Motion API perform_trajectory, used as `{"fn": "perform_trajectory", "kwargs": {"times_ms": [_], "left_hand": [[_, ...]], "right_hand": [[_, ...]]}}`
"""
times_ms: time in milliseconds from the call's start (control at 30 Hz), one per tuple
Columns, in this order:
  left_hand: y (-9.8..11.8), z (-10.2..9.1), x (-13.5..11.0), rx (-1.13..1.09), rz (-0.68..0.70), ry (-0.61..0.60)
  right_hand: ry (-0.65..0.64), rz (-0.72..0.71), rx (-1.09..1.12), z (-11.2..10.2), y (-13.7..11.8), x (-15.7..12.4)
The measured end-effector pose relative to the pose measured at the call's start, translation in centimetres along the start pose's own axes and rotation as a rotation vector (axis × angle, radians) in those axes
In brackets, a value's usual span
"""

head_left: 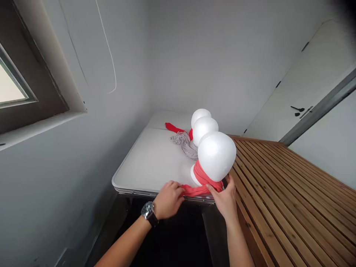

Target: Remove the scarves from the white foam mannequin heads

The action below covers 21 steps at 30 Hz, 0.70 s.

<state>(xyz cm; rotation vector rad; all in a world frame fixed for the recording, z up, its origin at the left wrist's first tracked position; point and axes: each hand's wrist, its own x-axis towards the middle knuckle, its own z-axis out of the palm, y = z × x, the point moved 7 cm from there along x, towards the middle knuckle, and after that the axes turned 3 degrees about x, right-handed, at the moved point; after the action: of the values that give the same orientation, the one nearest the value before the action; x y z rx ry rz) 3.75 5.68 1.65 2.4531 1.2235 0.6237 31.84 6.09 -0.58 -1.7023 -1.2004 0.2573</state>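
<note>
Three white foam mannequin heads stand in a row on a white folding table (144, 163). The nearest head (216, 155) has a red scarf (200, 182) wrapped round its neck. My left hand (167, 200), with a wristwatch, is closed on the scarf's loose end at the table's front edge. My right hand (224, 198) pinches the scarf just under the head's chin. The middle head (204, 128) wears a grey scarf (185, 144). The far head (200, 115) has another red scarf (174, 128) trailing to the left.
A slatted wooden surface (283, 193) adjoins the table on the right. A grey wall runs along the left with a dark-framed window (16, 92). A white door with a black handle (299, 109) stands at the back right.
</note>
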Motion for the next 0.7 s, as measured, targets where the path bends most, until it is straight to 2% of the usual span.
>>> {"fn": "perform_trajectory", "kwargs": {"times_ms": [100, 200, 267, 333, 400, 467, 567, 700], "left_hand": [[4.9, 1.0, -3.4, -0.241, 0.110, -0.088], [6.9, 0.4, -4.7, -0.413, 0.173, -0.163], [6.1, -0.5, -4.2, -0.442, 0.128, -0.102], [3.8, -1.2, -3.1, -0.472, -0.017, 0.000], [1.3, -1.1, -2.1, -0.502, -0.177, 0.095], [-0.3, -0.6, -1.4, -0.562, -0.251, 0.159], [-1.4, 0.4, -0.9, -0.663, -0.273, 0.233], [-2.6, 0.7, -1.3, -0.614, -0.392, 0.350]], "right_hand": [[-0.069, 0.001, 0.059, 1.7, -1.2, 0.6], [-0.048, 0.081, -0.010, 2.4, -1.0, 0.4], [0.018, 0.109, -0.059, 2.0, -0.6, 0.0], [0.065, 0.120, -0.082, 1.6, -0.7, -0.8], [0.054, 0.109, -0.070, 1.9, -1.6, -2.2], [-0.011, 0.070, -0.016, 3.1, -3.6, -4.0], [-0.135, -0.022, 0.059, 5.4, -7.5, -6.9], [-0.264, -0.154, 0.150, 7.5, -11.3, -9.0]]}}
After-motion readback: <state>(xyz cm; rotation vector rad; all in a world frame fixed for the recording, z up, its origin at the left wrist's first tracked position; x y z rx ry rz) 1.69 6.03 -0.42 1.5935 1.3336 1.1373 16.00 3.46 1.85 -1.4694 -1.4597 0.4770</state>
